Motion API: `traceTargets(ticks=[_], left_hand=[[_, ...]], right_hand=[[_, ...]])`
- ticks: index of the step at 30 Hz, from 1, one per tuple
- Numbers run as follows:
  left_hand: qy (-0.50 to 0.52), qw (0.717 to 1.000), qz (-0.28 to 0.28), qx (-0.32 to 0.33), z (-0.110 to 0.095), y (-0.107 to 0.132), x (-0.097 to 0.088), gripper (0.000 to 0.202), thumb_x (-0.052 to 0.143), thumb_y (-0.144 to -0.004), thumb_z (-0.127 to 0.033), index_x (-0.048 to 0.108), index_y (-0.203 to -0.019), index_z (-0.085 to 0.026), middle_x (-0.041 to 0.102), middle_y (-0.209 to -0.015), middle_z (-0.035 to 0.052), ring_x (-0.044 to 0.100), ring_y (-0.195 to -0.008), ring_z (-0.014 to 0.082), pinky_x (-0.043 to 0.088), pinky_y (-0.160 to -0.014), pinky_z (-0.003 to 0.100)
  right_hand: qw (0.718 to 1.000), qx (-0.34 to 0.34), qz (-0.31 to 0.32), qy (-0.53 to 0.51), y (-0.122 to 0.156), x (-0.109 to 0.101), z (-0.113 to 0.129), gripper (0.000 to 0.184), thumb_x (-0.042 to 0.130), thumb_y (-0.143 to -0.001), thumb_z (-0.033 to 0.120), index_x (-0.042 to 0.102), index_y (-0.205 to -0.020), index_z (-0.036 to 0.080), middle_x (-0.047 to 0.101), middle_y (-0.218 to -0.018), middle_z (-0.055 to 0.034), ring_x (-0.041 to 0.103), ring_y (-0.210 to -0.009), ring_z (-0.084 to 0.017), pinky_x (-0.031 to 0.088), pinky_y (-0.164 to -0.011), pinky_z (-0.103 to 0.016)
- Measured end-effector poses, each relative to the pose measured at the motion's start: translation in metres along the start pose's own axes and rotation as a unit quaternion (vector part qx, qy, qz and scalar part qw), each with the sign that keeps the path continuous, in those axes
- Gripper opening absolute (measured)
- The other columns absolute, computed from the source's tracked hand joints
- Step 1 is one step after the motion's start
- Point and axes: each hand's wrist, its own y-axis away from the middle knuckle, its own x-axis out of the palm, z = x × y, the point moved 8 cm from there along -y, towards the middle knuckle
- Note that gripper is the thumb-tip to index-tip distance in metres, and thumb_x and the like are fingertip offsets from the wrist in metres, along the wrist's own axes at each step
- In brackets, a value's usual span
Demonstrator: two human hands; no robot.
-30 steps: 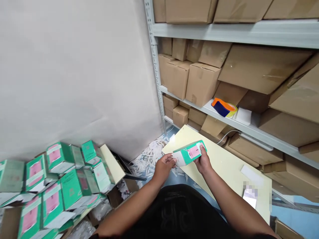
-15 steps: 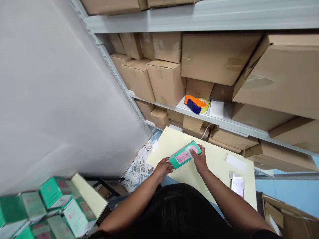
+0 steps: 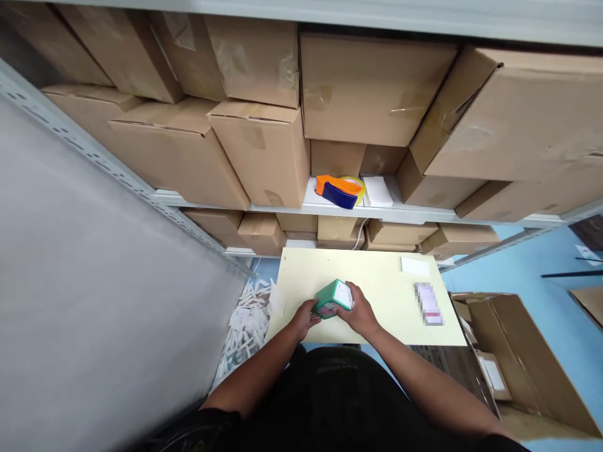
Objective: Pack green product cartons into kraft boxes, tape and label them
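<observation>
1. Turned since the earlier frame, the green box (image 3: 326,296) now shows its white end face (image 3: 343,295) to the upper right, with less of its pink side visible; the head view has swung right and the stacked green boxes have left it
2. Left hand (image 3: 304,320) grips the box at its left end, fingers partly hidden
3. Right hand (image 3: 362,314) grips it beside the white end, thumb across the front
4. Both hands hold the box over the cream worktop (image 3: 381,282), left of centre and towards the near edge; whether it touches the surface, I cannot tell
5. Near the worktop's far right corner lies a white card (image 3: 414,266), with a pixelated phone-like slab (image 3: 428,304) nearer the right edge
6. Handling seems midway: the box is up in both hands, its white end looks closed, setting it down is not yet done, and any sealing is too small to judge
</observation>
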Motion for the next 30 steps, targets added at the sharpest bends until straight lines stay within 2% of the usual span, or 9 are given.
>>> traceTargets(ticks=[4,10,13,16,20,23,25,27,30], left_hand=[[-0.025,0.994,-0.007,0.107,-0.025,0.000,-0.011,0.048,0.071,-0.085,-0.057,0.055,-0.119,-0.027,0.063,-0.128,0.0082,0.066,-0.110,0.0207,0.059,-0.083,0.034],[-0.083,0.969,-0.008,0.233,-0.073,0.001,0.001,0.057,0.080,-0.073,-0.047,0.057,-0.120,-0.023,0.065,-0.122,0.0078,0.068,-0.104,0.0215,0.058,-0.088,0.037],[-0.173,0.927,-0.049,0.329,-0.098,0.017,0.007,0.055,0.075,-0.077,-0.037,0.058,-0.126,-0.021,0.064,-0.130,0.0094,0.063,-0.119,0.0244,0.055,-0.097,0.036],[-0.235,0.869,-0.040,0.433,-0.110,0.046,0.025,0.049,0.069,-0.081,-0.024,0.057,-0.129,-0.022,0.054,-0.143,0.0121,0.052,-0.138,0.0271,0.051,-0.106,0.040],[-0.295,0.784,-0.021,0.546,-0.116,0.081,0.052,0.040,0.064,-0.082,-0.013,0.055,-0.120,-0.023,0.054,-0.143,0.0126,0.040,-0.149,0.0297,0.037,-0.121,0.053],[-0.329,0.759,-0.045,0.560,-0.118,0.083,0.062,0.031,0.069,-0.083,-0.016,0.055,-0.109,-0.022,0.058,-0.137,0.0129,0.043,-0.146,0.0310,0.038,-0.120,0.056],[-0.358,0.754,-0.048,0.549,-0.117,0.077,0.069,0.024,0.071,-0.081,-0.015,0.055,-0.097,-0.022,0.061,-0.129,0.0124,0.048,-0.142,0.0308,0.042,-0.117,0.054],[-0.393,0.750,-0.018,0.533,-0.113,0.070,0.079,0.025,0.070,-0.076,-0.010,0.054,-0.090,-0.022,0.060,-0.124,0.0122,0.052,-0.138,0.0305,0.046,-0.114,0.051],[-0.425,0.738,0.037,0.523,-0.105,0.069,0.087,0.032,0.070,-0.070,-0.008,0.055,-0.095,-0.022,0.057,-0.125,0.0130,0.054,-0.134,0.0306,0.049,-0.111,0.048]], right_hand=[[0.999,-0.004,-0.001,0.049,0.012,-0.003,-0.020,0.072,0.084,-0.064,0.032,0.058,-0.130,0.026,0.062,-0.128,-0.0097,0.058,-0.122,-0.033,0.046,-0.110,-0.051],[0.993,0.093,0.034,-0.058,0.025,0.012,-0.074,0.085,0.084,-0.058,0.029,0.049,-0.135,0.027,0.053,-0.133,-0.0084,0.064,-0.104,-0.024,0.056,-0.091,-0.042],[0.968,0.153,0.106,-0.168,0.014,0.029,-0.089,0.082,0.083,-0.063,0.036,0.049,-0.136,0.028,0.060,-0.123,-0.0037,0.065,-0.098,-0.022,0.057,-0.088,-0.039],[0.959,0.140,0.160,-0.188,-0.006,0.038,-0.089,0.080,0.082,-0.062,0.032,0.050,-0.135,0.027,0.064,-0.115,-0.0020,0.065,-0.102,-0.024,0.056,-0.092,-0.041],[0.995,0.038,0.085,-0.033,-0.034,0.035,-0.085,0.075,0.081,-0.060,0.024,0.052,-0.129,0.025,0.060,-0.123,-0.0073,0.064,-0.111,-0.029,0.054,-0.096,-0.043],[0.997,-0.003,0.024,0.076,-0.040,0.040,-0.089,0.066,0.077,-0.069,0.029,0.051,-0.129,0.022,0.058,-0.126,-0.0121,0.064,-0.114,-0.031,0.054,-0.098,-0.046],[0.994,-0.015,0.023,0.108,-0.038,0.049,-0.094,0.071,0.077,-0.072,0.033,0.048,-0.135,0.021,0.057,-0.133,-0.0154,0.062,-0.119,-0.033,0.053,-0.101,-0.049],[0.991,-0.022,0.060,0.118,-0.032,0.060,-0.100,0.075,0.078,-0.071,0.033,0.048,-0.139,0.021,0.056,-0.139,-0.0156,0.061,-0.124,-0.034,0.051,-0.105,-0.050],[0.986,0.001,0.141,0.091,-0.021,0.068,-0.108,0.074,0.078,-0.073,0.034,0.050,-0.140,0.022,0.060,-0.136,-0.0133,0.062,-0.122,-0.033,0.051,-0.105,-0.049]])
